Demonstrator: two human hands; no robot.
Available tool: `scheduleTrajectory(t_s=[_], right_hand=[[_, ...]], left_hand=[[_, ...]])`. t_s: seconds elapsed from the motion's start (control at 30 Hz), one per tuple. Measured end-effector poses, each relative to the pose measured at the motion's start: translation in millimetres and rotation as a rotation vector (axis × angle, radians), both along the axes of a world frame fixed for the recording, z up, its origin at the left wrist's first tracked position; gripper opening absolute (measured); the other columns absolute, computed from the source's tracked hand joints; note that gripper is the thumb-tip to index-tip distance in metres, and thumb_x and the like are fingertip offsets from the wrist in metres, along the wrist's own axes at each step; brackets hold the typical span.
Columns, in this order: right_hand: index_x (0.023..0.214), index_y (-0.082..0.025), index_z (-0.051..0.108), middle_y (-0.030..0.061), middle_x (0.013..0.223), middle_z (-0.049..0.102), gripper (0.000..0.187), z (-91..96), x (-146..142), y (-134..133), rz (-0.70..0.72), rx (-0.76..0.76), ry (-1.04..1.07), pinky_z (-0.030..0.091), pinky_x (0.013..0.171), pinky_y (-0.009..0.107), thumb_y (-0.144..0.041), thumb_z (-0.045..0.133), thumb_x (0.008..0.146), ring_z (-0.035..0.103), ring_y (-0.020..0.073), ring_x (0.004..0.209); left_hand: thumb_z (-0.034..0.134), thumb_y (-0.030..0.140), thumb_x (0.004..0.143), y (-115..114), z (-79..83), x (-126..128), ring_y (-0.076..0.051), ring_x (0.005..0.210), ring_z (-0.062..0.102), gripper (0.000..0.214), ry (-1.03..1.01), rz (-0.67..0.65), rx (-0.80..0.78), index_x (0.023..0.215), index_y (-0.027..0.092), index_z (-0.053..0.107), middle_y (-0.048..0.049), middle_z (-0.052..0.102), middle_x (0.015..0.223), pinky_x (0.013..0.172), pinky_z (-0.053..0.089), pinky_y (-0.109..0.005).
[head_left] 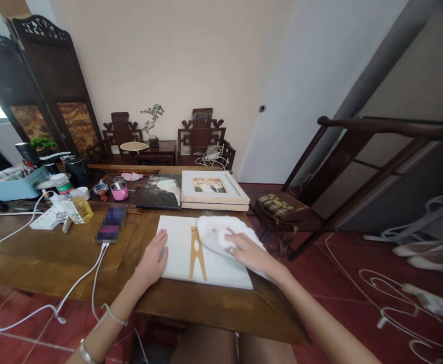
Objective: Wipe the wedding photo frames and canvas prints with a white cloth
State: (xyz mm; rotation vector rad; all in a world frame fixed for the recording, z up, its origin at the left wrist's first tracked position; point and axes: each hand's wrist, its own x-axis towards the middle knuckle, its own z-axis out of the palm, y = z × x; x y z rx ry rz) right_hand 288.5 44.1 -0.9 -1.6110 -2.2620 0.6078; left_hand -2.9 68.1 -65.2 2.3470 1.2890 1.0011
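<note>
A flat white panel (176, 258) lies on the wooden table, with a gold A-shaped frame stand (194, 250) on its face. My left hand (155, 255) rests along the panel's left edge, its fingers stretched out and touching the edge. On the panel's right side, my right hand (242, 245) grips a bunched part of a white cloth (215, 227). The cloth spreads over the panel's upper right corner and hides it. My right fingertips are partly sunk in the cloth.
Beyond the panel are a white picture frame (240, 189) and a dark photo board (149, 197). To the left stand a pink cup (119, 191), an oil bottle (81, 210), a power strip (47, 218) and a phone (111, 222) with cables. A chair (300, 210) with a checked bag (274, 205) is right.
</note>
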Motion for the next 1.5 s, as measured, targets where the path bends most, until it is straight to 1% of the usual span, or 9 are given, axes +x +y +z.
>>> scheduleTrajectory(t_s=[0.13, 0.23, 0.53, 0.63, 0.73, 0.93, 1.1, 1.27, 1.5], right_hand=[[0.085, -0.018, 0.059, 0.0083, 0.097, 0.065, 0.021, -3.4, -6.3, 44.9, 0.0, 0.062, 0.007, 0.031, 0.1, 0.042, -0.015, 0.038, 0.08, 0.044, 0.0304, 0.121], [0.082, -0.02, 0.057, 0.0047, 0.088, 0.066, 0.021, -3.5, -9.7, 47.1, 0.016, 0.086, 0.002, 0.026, 0.104, 0.044, -0.013, 0.038, 0.079, 0.056, 0.027, 0.106], [0.088, -0.023, 0.06, 0.0033, 0.128, 0.055, 0.028, 21.8, -5.9, -72.6, 0.152, -0.064, -0.04, 0.029, 0.106, 0.044, -0.011, 0.042, 0.071, 0.039, 0.028, 0.127], [0.094, -0.024, 0.063, 0.0042, 0.129, 0.054, 0.032, 26.4, -0.4, -93.5, 0.164, -0.128, -0.027, 0.029, 0.107, 0.039, -0.012, 0.045, 0.071, 0.037, 0.0283, 0.128], [0.104, -0.022, 0.061, 0.0089, 0.13, 0.053, 0.034, 16.8, 8.1, -76.5, 0.088, -0.142, -0.023, 0.032, 0.103, 0.044, -0.019, 0.044, 0.074, 0.033, 0.0306, 0.131], [0.11, -0.017, 0.055, 0.0134, 0.123, 0.056, 0.033, -1.5, 13.2, 16.5, 0.005, 0.005, -0.086, 0.032, 0.101, 0.047, -0.022, 0.039, 0.082, 0.032, 0.0304, 0.131], [0.098, -0.018, 0.057, 0.0101, 0.131, 0.052, 0.024, -0.8, 0.1, 44.5, 0.105, 0.084, -0.085, 0.012, 0.11, 0.048, -0.018, 0.041, 0.081, 0.022, 0.0252, 0.136], [0.095, -0.017, 0.059, 0.0114, 0.135, 0.048, 0.025, 5.7, -5.5, -10.4, 0.163, 0.093, -0.134, 0.013, 0.11, 0.051, -0.015, 0.04, 0.079, 0.019, 0.0261, 0.136], [0.096, -0.021, 0.06, 0.0041, 0.143, 0.038, 0.027, 37.0, -2.4, -102.4, 0.259, -0.168, -0.157, 0.022, 0.109, 0.047, -0.014, 0.043, 0.077, 0.019, 0.0271, 0.136]], left_hand=[[0.04, 0.02, 0.087, -0.8, 2.8, -0.9, -0.024, 0.131, 0.037, 0.041, 0.008, -0.007, -0.022, 0.126, 0.011, 0.05, -0.0155, 0.046, 0.136, 0.109, 0.031, -0.046], [0.04, 0.021, 0.087, -1.1, 2.5, -1.2, -0.024, 0.131, 0.038, 0.041, -0.004, -0.005, -0.015, 0.126, 0.012, 0.05, -0.0148, 0.046, 0.136, 0.109, 0.032, -0.046], [0.04, 0.02, 0.087, -0.3, -0.7, 0.3, -0.023, 0.13, 0.038, 0.041, -0.001, 0.006, 0.005, 0.126, 0.013, 0.051, -0.0145, 0.047, 0.136, 0.109, 0.032, -0.045], [0.039, 0.02, 0.087, -0.3, 0.4, 1.1, -0.024, 0.131, 0.038, 0.041, 0.011, 0.005, -0.006, 0.125, 0.011, 0.051, -0.0154, 0.046, 0.136, 0.109, 0.032, -0.045], [0.04, 0.02, 0.087, -0.6, 1.6, 1.7, -0.024, 0.131, 0.038, 0.041, -0.005, 0.01, -0.018, 0.124, 0.01, 0.051, -0.0159, 0.047, 0.136, 0.109, 0.031, -0.045], [0.04, 0.021, 0.087, -1.8, 4.2, 1.1, -0.025, 0.131, 0.037, 0.042, -0.002, -0.006, -0.042, 0.125, 0.009, 0.05, -0.017, 0.045, 0.137, 0.109, 0.03, -0.047], [0.041, 0.021, 0.087, -2.1, 4.9, 0.4, -0.025, 0.131, 0.038, 0.041, -0.018, 0.004, -0.037, 0.125, 0.011, 0.051, -0.0156, 0.046, 0.136, 0.11, 0.03, -0.045], [0.039, 0.02, 0.087, -2.3, 4.3, 0.8, -0.025, 0.131, 0.037, 0.041, 0.018, -0.001, -0.026, 0.125, 0.008, 0.05, -0.0175, 0.045, 0.137, 0.109, 0.031, -0.045], [0.04, 0.019, 0.087, -0.4, -1.0, 1.7, -0.024, 0.13, 0.038, 0.04, -0.007, 0.007, 0.005, 0.124, 0.012, 0.052, -0.0148, 0.047, 0.135, 0.109, 0.032, -0.044]])
